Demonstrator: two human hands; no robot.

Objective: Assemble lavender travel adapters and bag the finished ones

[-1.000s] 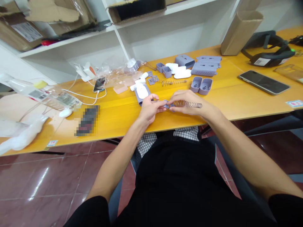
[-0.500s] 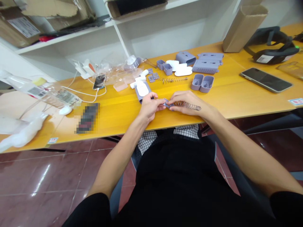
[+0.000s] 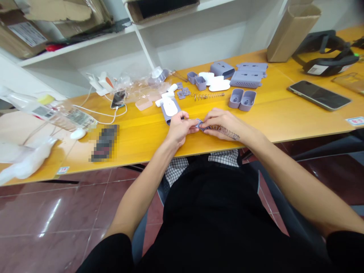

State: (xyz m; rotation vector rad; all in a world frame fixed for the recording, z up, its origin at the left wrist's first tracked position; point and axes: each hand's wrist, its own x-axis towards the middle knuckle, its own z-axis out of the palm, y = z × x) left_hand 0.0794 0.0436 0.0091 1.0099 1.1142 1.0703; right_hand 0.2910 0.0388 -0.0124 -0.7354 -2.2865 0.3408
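Near the table's front edge my left hand (image 3: 180,128) pinches a small purple-grey plastic part (image 3: 198,122). My right hand (image 3: 220,122) is closed on a coil spring (image 3: 227,132), one end of which meets that part; the other end sticks out past the wrist side. Fingers hide most of the joint between them. Just behind my left hand lies a purple-grey housing (image 3: 167,116) with a white oval piece (image 3: 170,107) on top. Another coil spring (image 3: 209,96) rests on the table beyond my hands, beside small flat purple-grey pieces (image 3: 183,93).
Two joined purple-grey cups (image 3: 242,100) stand right of the loose spring. Farther back are white oval pieces (image 3: 218,83) and slotted purple-grey panels (image 3: 248,75). A phone (image 3: 319,94) and a headset (image 3: 330,57) lie right; a plastic bottle (image 3: 48,108) and cables lie left.
The free end of the spring in my right hand has dipped slightly, and a ring of its coil shows more at the plastic part. My left hand has stayed in place.
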